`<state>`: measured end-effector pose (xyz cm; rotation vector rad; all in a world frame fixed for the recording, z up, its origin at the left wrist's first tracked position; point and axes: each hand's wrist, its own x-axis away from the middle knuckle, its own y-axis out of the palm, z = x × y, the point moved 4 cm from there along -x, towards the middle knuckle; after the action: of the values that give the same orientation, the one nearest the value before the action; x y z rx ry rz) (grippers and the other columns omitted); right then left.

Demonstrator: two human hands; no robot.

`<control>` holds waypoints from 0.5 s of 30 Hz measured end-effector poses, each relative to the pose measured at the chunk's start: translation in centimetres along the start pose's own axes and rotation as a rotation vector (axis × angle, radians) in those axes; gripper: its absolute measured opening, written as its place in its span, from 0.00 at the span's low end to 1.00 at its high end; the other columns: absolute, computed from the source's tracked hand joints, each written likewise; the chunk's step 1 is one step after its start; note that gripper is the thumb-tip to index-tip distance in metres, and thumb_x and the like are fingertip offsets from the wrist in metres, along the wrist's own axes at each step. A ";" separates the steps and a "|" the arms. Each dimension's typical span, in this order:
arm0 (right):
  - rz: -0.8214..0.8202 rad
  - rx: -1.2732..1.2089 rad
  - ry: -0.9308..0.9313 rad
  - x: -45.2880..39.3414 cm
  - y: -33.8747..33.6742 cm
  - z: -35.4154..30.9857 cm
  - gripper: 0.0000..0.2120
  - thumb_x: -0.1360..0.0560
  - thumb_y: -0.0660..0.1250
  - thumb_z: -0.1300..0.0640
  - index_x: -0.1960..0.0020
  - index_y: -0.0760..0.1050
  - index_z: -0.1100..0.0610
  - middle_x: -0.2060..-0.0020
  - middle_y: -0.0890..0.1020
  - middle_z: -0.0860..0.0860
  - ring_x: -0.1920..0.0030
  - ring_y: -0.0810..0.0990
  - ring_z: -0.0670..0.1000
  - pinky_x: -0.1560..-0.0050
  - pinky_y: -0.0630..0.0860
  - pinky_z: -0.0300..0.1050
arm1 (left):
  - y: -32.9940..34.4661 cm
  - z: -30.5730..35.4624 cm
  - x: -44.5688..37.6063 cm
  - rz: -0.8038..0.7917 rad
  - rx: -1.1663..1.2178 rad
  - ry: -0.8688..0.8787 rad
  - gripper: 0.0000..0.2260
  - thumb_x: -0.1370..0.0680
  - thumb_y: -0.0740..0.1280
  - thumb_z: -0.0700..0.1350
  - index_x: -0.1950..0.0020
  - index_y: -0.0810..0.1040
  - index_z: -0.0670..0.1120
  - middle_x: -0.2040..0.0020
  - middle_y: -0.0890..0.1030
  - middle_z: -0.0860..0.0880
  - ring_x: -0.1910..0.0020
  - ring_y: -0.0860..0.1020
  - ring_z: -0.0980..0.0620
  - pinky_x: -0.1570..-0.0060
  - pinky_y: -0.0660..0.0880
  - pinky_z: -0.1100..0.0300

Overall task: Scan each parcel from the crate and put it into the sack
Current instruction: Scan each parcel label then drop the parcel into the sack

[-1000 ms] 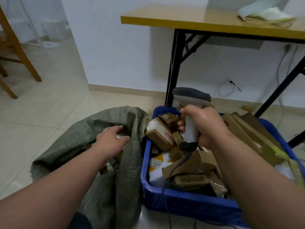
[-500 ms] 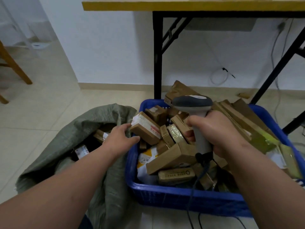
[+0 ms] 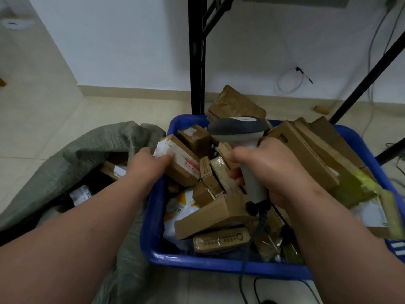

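Parcel (image 3: 179, 162) with the white label, at the crate's (image 3: 219, 265) far-left, is where the left hand (image 3: 145, 164) closes its fingers. Right hand (image 3: 274, 170) grips the scanner (image 3: 243, 145) upright. Better to lift label-up toward the scanner before the sack (image 3: 87, 150) at left.

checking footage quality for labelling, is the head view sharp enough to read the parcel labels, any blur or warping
Head view: soft motion blur, so print on the labelled parcel under the left hand is unreadable; wide-angle warping bows the blue crate rim; lighting dim and even, no glare on the scanner in the right hand.
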<state>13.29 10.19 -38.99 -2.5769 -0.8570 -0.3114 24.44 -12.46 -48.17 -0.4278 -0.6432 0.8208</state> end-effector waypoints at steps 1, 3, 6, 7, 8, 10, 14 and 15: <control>-0.006 -0.002 0.000 0.0 0.1 -0.1 0.08 0.28 0.73 0.55 0.52 0.77 0.53 0.63 0.85 0.51 0.65 0.85 0.46 0.69 0.77 0.40 | 0.0 0.3 0.1 0.004 0.041 0.017 0.35 0.24 0.70 0.54 0.23 0.60 0.43 0.35 0.75 0.42 0.46 0.80 0.44 0.46 0.79 0.47; -0.007 -0.011 -0.006 0.1 0.2 -0.2 0.08 0.28 0.73 0.55 0.52 0.78 0.55 0.62 0.85 0.53 0.64 0.85 0.48 0.67 0.78 0.42 | -0.4 0.8 0.5 0.019 0.133 0.063 0.41 0.25 0.73 0.49 0.20 0.53 0.45 0.31 0.73 0.43 0.46 0.80 0.44 0.48 0.80 0.48; 0.010 -0.045 -0.011 0.3 0.2 -0.4 0.08 0.29 0.73 0.55 0.52 0.79 0.57 0.62 0.85 0.54 0.63 0.86 0.51 0.64 0.80 0.45 | -1.5 1.9 1.9 0.067 0.116 0.197 0.46 0.27 0.75 0.48 0.19 0.48 0.50 0.29 0.72 0.46 0.41 0.79 0.42 0.43 0.78 0.44; 0.013 -0.075 -0.014 0.4 0.2 -0.5 0.08 0.28 0.73 0.56 0.52 0.79 0.58 0.63 0.86 0.54 0.63 0.86 0.51 0.63 0.81 0.45 | -2.0 2.4 2.6 0.082 0.095 0.249 0.44 0.27 0.75 0.48 0.19 0.50 0.51 0.30 0.73 0.47 0.41 0.79 0.43 0.43 0.78 0.44; 0.011 -0.115 -0.017 0.6 0.2 -0.6 0.08 0.28 0.73 0.56 0.51 0.79 0.58 0.62 0.86 0.54 0.63 0.86 0.51 0.64 0.81 0.45 | -2.6 2.8 3.3 0.093 0.078 0.311 0.40 0.27 0.75 0.48 0.20 0.56 0.51 0.32 0.74 0.47 0.42 0.80 0.44 0.43 0.78 0.45; -0.003 -0.211 -0.024 1.0 0.4 -0.9 0.09 0.27 0.72 0.57 0.50 0.79 0.60 0.62 0.85 0.55 0.62 0.86 0.52 0.63 0.81 0.45 | -4.1 3.9 5.0 0.127 0.054 0.454 0.30 0.27 0.75 0.47 0.27 0.69 0.55 0.37 0.75 0.50 0.45 0.79 0.50 0.45 0.78 0.48; 0.006 -0.424 -0.028 2.2 1.0 -1.5 0.10 0.26 0.72 0.56 0.50 0.79 0.62 0.60 0.85 0.59 0.60 0.87 0.56 0.61 0.83 0.49 | -6.6 4.4 9.1 0.237 0.013 0.675 0.29 0.29 0.76 0.43 0.33 0.70 0.61 0.42 0.68 0.58 0.50 0.73 0.67 0.51 0.71 0.68; 0.007 -0.481 -0.017 2.6 1.3 -1.6 0.11 0.27 0.73 0.55 0.49 0.79 0.61 0.60 0.86 0.59 0.60 0.87 0.57 0.61 0.83 0.50 | -6.9 4.3 10.0 0.229 0.029 0.718 0.29 0.29 0.76 0.41 0.35 0.70 0.62 0.41 0.67 0.59 0.49 0.73 0.67 0.50 0.73 0.67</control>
<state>15.95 9.92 -37.12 -3.0228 -0.8630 -0.5531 30.39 -8.42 -37.47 -0.7301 0.0865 0.8193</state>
